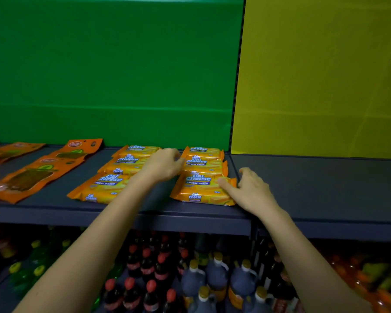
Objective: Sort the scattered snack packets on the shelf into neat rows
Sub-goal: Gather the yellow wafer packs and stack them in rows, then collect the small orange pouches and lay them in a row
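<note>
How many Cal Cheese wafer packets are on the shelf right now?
6: left front packet, left middle packet, left back packet; right front packet, right middle packet, right back packet. The left hand may hide more.

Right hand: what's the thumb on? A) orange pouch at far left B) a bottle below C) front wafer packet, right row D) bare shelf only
C: the right hand lays its thumb across the right edge of the front wafer packet, the nearest one in the right row.
</note>
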The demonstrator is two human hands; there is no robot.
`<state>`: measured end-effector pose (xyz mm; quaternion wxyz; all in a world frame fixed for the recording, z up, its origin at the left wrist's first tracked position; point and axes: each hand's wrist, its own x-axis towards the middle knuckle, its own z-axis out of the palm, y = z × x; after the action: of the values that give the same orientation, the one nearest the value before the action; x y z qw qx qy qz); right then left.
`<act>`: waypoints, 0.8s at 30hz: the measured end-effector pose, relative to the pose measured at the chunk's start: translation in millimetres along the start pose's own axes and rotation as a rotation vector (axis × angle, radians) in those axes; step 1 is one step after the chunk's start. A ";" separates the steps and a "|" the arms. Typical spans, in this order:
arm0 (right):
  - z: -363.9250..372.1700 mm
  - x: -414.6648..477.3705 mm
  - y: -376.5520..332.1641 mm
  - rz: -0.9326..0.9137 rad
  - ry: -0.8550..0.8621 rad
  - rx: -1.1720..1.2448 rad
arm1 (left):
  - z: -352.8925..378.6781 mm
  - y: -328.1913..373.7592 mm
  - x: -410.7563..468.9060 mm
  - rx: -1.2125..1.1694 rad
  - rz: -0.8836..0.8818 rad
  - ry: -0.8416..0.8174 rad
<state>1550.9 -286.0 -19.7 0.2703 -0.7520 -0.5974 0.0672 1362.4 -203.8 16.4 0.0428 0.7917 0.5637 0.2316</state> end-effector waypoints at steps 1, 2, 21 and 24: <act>-4.4 -2.7 1.3 -0.029 0.042 -0.019 | -7.3 -1.7 -11.4 0.016 0.018 0.070; -9.5 -5.5 2.7 -0.064 0.086 -0.031 | -14.8 -4.0 -24.2 0.031 0.035 0.137; 49.8 -92.4 -89.3 -0.834 -0.003 0.307 | -95.4 -147.2 -341.8 0.373 -0.443 0.367; 79.7 -113.7 -110.0 -0.877 -0.108 0.273 | -89.7 -159.4 -383.2 0.388 -0.574 0.308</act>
<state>1390.8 -350.9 -58.7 0.3384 -0.3811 -0.8580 0.0637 1087.6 -513.3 -78.3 -0.1300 0.5505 0.7959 0.2156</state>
